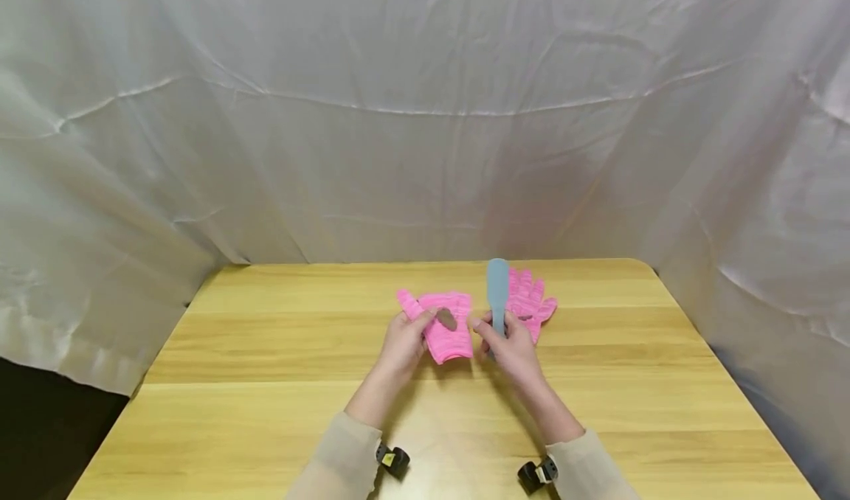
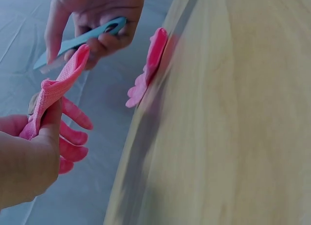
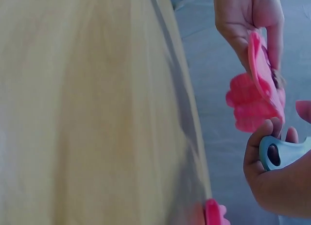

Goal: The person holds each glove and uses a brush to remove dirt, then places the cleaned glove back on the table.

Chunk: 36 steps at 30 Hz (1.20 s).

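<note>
My left hand (image 1: 402, 339) pinches a pink knitted glove (image 1: 457, 344) by its side, above the table, its cuff toward the near side. On the glove's upper face is a brown oval patch (image 1: 447, 319), which looks fuzzy at its edge in the right wrist view. My right hand (image 1: 516, 349) grips a light blue paddle-shaped tool (image 1: 497, 286) by its handle, the flat end pointing away from me. The handle end has a hole, seen in the right wrist view. The tool is close to the held glove but apart from it.
A second pink glove (image 1: 543, 310) lies on the table behind my right hand, partly hidden by it, with a small dark mark. The wood-grain table (image 1: 265, 352) reaches back to a grey-white curtain (image 1: 398, 153), which also hangs at both sides.
</note>
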{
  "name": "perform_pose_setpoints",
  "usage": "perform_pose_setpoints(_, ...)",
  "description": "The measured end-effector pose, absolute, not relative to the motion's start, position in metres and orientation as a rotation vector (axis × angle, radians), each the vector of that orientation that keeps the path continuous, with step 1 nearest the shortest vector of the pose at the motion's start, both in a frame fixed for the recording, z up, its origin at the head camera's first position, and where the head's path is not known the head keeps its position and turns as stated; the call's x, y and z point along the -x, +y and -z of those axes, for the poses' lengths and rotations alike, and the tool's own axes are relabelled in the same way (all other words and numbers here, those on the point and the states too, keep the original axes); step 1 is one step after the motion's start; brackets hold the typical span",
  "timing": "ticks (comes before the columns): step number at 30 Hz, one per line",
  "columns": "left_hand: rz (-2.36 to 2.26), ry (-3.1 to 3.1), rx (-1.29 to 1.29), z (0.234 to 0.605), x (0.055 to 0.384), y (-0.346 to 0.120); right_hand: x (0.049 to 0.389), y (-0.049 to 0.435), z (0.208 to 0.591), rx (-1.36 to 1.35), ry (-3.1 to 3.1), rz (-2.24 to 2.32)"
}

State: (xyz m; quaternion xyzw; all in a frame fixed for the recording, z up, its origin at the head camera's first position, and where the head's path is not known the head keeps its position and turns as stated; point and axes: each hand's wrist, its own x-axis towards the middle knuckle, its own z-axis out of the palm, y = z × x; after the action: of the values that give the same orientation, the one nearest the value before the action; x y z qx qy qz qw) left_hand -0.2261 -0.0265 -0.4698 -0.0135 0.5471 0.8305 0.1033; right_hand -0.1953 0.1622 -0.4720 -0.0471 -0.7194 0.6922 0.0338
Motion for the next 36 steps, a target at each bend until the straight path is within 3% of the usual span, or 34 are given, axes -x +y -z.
perform_pose_setpoints(19,-2.585,1.435,0.064,0.457,0.231,-0.044,0.182,0.159,0.447,-0.323,-2.353,-1.980)
perform_pose_setpoints(36,-2.566,1.442,0.043,0.451,0.228,-0.043,0.181,0.153,0.457,-0.291,-2.534,-1.779)
